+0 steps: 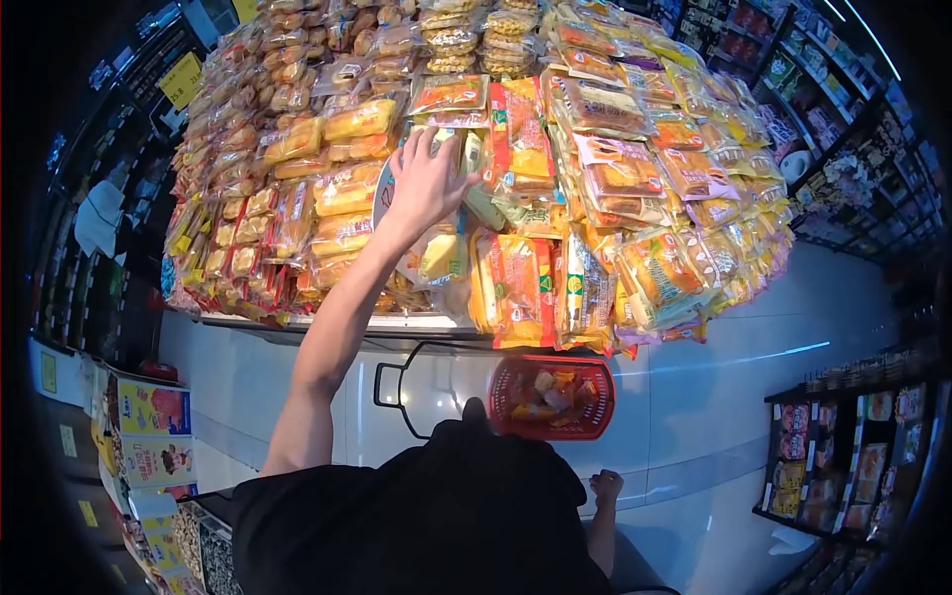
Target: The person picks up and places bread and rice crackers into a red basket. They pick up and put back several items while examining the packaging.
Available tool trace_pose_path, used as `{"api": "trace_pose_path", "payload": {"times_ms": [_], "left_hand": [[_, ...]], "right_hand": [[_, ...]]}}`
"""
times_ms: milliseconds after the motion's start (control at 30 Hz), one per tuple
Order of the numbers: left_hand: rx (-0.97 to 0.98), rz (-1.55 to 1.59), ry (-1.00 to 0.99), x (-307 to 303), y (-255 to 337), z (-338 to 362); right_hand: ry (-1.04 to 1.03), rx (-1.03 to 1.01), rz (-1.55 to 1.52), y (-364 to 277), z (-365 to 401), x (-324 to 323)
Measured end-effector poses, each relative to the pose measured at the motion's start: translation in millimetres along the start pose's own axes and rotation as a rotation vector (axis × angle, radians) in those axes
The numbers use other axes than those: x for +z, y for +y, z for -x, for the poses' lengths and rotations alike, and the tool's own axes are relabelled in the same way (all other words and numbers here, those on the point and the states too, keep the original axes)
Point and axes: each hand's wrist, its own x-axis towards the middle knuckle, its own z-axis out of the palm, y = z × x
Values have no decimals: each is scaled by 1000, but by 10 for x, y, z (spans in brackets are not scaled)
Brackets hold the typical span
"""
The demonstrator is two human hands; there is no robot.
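Observation:
My left hand (pixel 424 183) reaches over the heaped display with its fingers spread. It is open, with its fingertips over pale wrapped packages in a gap between the stacks. Left of them stand yellow bread packs (pixel 347 188). A red-and-yellow snack bag (pixel 521 139) lies just right of my thumb, and another red-and-orange bag (pixel 518 283) sits nearer, at the display's front edge. A round white sign (pixel 382 198) is partly hidden behind my wrist. Low at my right side, my right hand (pixel 607 485) is curled into a fist, apart from the goods, with nothing visible in it.
A red shopping basket (pixel 606 412) holding several small packages stands on the floor in front of me. Beside it is a black looped frame (pixel 379 387). Shelves of packed goods (pixel 843 461) stand at the right, and boxes (pixel 154 431) line the lower left.

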Motion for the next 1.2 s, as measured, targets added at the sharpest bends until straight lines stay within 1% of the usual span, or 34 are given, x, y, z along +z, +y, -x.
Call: {"api": "trace_pose_path", "payload": {"times_ms": [33,133,167,200,267,300,333,400,467,533,567,633,733,800,833,867,933,1000,1033,1067,1133,1167,1200], "left_hand": [[36,97,53,29,-34,-111],[48,142,57,98,-101,-450],[71,70,67,160,-152,-569],[77,79,66,223,-193,-677],[159,-143,81,276,-209,-855],[168,-169,-5,293,-231,-913],[174,-165,-4,327,-265,-971],[284,-134,-76,367,-372,-1098],[310,-172,-83,404,-434,-1248],[391,-167,-201,395,-474,-1352],[444,-206,-176,381,-461,-1376],[471,-246,-192,355,-442,-1432],[527,-302,-221,207,-343,-1396],[649,-506,-232,162,-312,-1375],[650,-504,-231,156,-323,-1382],[648,-463,-232,144,-340,-1397],[646,-421,-231,145,-421,-1456],[659,-301,-69,170,-547,-1546],[609,-165,-62,48,-510,-1545],[609,-166,-61,-15,-571,-1613],[567,155,-76,-162,-711,-1705],[547,247,-19,-275,-719,-1695],[545,243,-18,-385,-722,-1677]], "right_hand": [[1,-3,9,70,33,-11],[-17,-17,-1,247,140,-60],[-7,-17,1,298,176,-68],[4,-14,5,364,216,-76],[57,-26,-24,423,309,-77],[41,-18,-25,447,360,-95],[23,-9,-26,484,389,-105],[45,31,-85,551,437,-130],[67,75,-144,684,460,-145],[89,-18,-22,758,526,-147],[92,-15,-20,748,575,-155],[95,31,-18,674,711,-143],[83,34,26,629,841,-137],[68,26,49,610,876,-145],[51,18,70,627,871,-158],[52,17,69,646,864,-158],[117,-21,-1,665,817,-150],[134,-47,-55,599,713,-196],[150,-71,-108,551,690,-211],[148,-72,-108,448,687,-178],[154,-240,-41,188,655,-118],[152,-240,-40,-48,762,-25],[98,-309,31,-311,896,85]]}}
